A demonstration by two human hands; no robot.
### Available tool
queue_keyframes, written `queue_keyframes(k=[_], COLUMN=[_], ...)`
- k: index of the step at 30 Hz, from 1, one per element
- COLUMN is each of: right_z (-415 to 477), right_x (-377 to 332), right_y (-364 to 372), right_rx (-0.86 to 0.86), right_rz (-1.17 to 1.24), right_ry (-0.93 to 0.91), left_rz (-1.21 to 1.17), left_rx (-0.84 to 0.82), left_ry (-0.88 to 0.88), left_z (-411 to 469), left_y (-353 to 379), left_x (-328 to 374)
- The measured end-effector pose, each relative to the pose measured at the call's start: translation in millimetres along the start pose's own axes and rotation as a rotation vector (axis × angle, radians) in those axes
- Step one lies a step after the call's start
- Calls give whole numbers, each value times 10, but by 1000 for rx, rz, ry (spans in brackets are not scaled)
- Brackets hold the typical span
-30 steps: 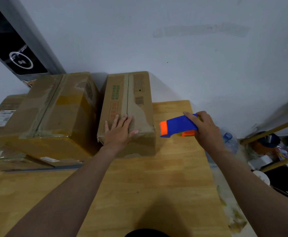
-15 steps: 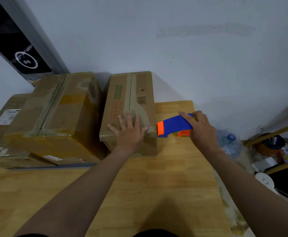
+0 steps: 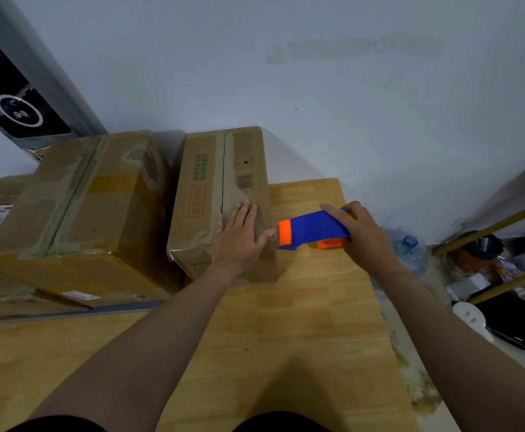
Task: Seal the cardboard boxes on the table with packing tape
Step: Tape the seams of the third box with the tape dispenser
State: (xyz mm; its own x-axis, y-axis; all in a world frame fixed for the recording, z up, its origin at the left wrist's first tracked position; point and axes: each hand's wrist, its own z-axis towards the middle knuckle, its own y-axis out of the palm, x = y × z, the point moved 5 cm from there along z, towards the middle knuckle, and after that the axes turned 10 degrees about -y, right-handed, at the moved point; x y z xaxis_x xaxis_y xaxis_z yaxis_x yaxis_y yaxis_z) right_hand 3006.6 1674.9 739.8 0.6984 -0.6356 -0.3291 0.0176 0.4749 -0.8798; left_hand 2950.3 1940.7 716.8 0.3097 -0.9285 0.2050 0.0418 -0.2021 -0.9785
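Two hands at one narrow cardboard box [image 3: 217,194], far on the counter [image 3: 286,338], just right of a bigger taped box [image 3: 77,207]. Left hand [image 3: 239,238] laid flat on the near right part of the lid, fingers straight and slightly spread, pressing down. Right hand [image 3: 364,235] curled round a blue and orange tape dispenser [image 3: 314,227], just right of the box, orange nose pointing left, almost touching the left thumb. Long axis of the box near to far, centre seam [image 3: 223,169] along it; long axis of the dispenser left to right, across that seam. Right hand nearer for the coming move: probably nose onto the right top edge, then drawn over the lid. Cannot tell whether tape already stuck there
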Motion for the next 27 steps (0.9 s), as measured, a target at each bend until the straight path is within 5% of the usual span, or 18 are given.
queue_keyframes(k=[4, 18, 27], right_z=[-119, -173, 137], right_x=[260, 266, -117], right_y=[-161, -273, -79], right_rx=[75, -9, -236], right_rz=[149, -23, -185], right_ry=[-9, -63, 81], left_rz=[-4, -22, -62], left_rx=[-10, -11, -101], left_ry=[3, 2, -117], left_z=[14, 8, 54], left_y=[-1, -23, -50], left_x=[-10, 8, 56])
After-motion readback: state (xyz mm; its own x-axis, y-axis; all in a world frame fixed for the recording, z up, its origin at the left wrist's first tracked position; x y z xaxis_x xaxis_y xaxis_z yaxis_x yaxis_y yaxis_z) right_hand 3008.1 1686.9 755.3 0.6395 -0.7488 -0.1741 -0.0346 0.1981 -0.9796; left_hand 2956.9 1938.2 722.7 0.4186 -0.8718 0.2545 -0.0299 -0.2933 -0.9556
